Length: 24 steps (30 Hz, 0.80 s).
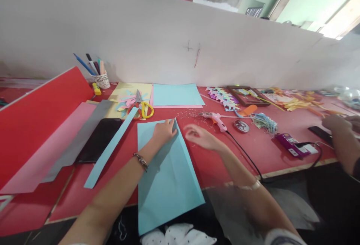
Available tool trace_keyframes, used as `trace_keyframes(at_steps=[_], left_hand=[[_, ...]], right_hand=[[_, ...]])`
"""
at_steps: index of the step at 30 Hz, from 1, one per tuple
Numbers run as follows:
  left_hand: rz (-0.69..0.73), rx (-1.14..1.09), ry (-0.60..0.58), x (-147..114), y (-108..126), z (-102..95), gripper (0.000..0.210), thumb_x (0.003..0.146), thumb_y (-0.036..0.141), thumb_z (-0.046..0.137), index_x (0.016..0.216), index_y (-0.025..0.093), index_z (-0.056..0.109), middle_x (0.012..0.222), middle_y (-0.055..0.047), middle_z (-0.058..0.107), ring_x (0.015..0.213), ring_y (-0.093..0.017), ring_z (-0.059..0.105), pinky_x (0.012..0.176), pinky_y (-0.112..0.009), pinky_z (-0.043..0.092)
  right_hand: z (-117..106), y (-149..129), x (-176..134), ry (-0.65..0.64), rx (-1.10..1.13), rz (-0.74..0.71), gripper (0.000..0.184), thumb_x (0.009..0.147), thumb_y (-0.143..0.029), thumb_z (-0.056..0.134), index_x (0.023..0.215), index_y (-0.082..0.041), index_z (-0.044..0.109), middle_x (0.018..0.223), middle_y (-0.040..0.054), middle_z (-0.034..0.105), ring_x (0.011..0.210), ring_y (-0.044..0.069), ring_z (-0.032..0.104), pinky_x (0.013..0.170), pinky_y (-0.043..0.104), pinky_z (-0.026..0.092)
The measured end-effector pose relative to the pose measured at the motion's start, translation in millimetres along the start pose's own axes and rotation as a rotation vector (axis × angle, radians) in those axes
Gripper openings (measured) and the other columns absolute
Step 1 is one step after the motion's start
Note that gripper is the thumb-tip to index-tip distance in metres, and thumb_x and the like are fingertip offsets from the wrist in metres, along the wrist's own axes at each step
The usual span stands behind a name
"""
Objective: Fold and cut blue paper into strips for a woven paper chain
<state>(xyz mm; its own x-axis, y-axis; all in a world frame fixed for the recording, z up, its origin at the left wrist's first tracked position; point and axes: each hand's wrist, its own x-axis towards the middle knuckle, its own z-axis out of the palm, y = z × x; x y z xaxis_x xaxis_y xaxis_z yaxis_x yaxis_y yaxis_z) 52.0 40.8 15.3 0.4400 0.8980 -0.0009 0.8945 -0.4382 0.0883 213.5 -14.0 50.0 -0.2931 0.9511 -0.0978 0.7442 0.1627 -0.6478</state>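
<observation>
A large sheet of light blue paper (165, 200) lies in front of me, its right side folded in a narrow strip and its near end overhanging the table edge. My left hand (165, 131) is closed at the top right corner, fingers pressing on the fold. Just right of the paper, my right hand (203, 137) is raised and slightly blurred, fingers apart and holding nothing. Beyond it lies a pink glue gun (215, 120) with a black cord. A cut blue paper strip (112, 145) and yellow-and-red-handled scissors (146, 110) are to the left.
Left stand a red board (47, 117), a black phone-like slab (98, 140) and a pen cup (101, 80). More blue sheets (176, 95) lie at the back. A purple power strip (292, 145) and another person's hands (340, 125) are at right.
</observation>
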Motion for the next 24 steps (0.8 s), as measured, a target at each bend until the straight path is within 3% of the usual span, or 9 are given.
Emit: trace_keyframes(at_steps=[1, 4, 7, 14, 24], left_hand=[[-0.003, -0.003, 0.002, 0.7, -0.5, 0.4, 0.043, 0.086, 0.033, 0.036, 0.126, 0.015, 0.040, 0.111, -0.013, 0.056, 0.091, -0.025, 0.060, 0.070, -0.032, 0.045], [-0.009, -0.011, 0.009, 2.6, -2.4, 1.9, 0.041, 0.087, 0.032, 0.035, 0.123, 0.015, 0.042, 0.105, -0.012, 0.058, 0.090, -0.024, 0.060, 0.068, -0.032, 0.044], [-0.007, -0.021, 0.016, 3.3, -3.3, 3.5, 0.039, 0.087, 0.030, 0.034, 0.122, 0.015, 0.043, 0.101, -0.011, 0.058, 0.090, -0.024, 0.059, 0.070, -0.032, 0.044], [0.019, -0.052, 0.051, 0.9, -4.7, 5.9, 0.040, 0.086, 0.028, 0.034, 0.123, 0.014, 0.040, 0.113, -0.013, 0.048, 0.110, -0.025, 0.043, 0.084, -0.035, 0.039], [0.019, -0.056, 0.040, 7.7, -4.6, 7.0, 0.041, 0.085, 0.030, 0.035, 0.123, 0.016, 0.041, 0.111, -0.013, 0.048, 0.105, -0.027, 0.045, 0.080, -0.038, 0.041]], right_hand=[[6.5, -2.1, 24.6, 0.100, -0.065, 0.099, 0.028, 0.080, -0.029, 0.046, 0.104, -0.018, 0.053, 0.087, 0.0037, 0.064, 0.078, 0.015, 0.059, 0.073, 0.028, 0.044], [24.0, -6.6, 83.8, 0.220, -0.126, 0.185, 0.024, 0.080, -0.026, 0.045, 0.101, -0.018, 0.053, 0.082, 0.0052, 0.063, 0.080, 0.019, 0.058, 0.075, 0.034, 0.042], [31.7, -4.7, 111.0, 0.301, -0.156, 0.225, 0.020, 0.079, -0.021, 0.043, 0.095, -0.020, 0.054, 0.083, 0.0048, 0.063, 0.083, 0.021, 0.057, 0.079, 0.039, 0.038], [31.8, 9.3, 110.6, 0.327, -0.153, 0.184, 0.023, 0.074, -0.015, 0.040, 0.085, -0.024, 0.058, 0.067, -0.0036, 0.060, 0.074, 0.016, 0.057, 0.073, 0.032, 0.037], [37.1, 9.0, 107.9, 0.368, -0.185, 0.199, 0.025, 0.073, -0.013, 0.040, 0.088, -0.021, 0.059, 0.068, -0.0014, 0.060, 0.073, 0.017, 0.056, 0.074, 0.032, 0.032]])
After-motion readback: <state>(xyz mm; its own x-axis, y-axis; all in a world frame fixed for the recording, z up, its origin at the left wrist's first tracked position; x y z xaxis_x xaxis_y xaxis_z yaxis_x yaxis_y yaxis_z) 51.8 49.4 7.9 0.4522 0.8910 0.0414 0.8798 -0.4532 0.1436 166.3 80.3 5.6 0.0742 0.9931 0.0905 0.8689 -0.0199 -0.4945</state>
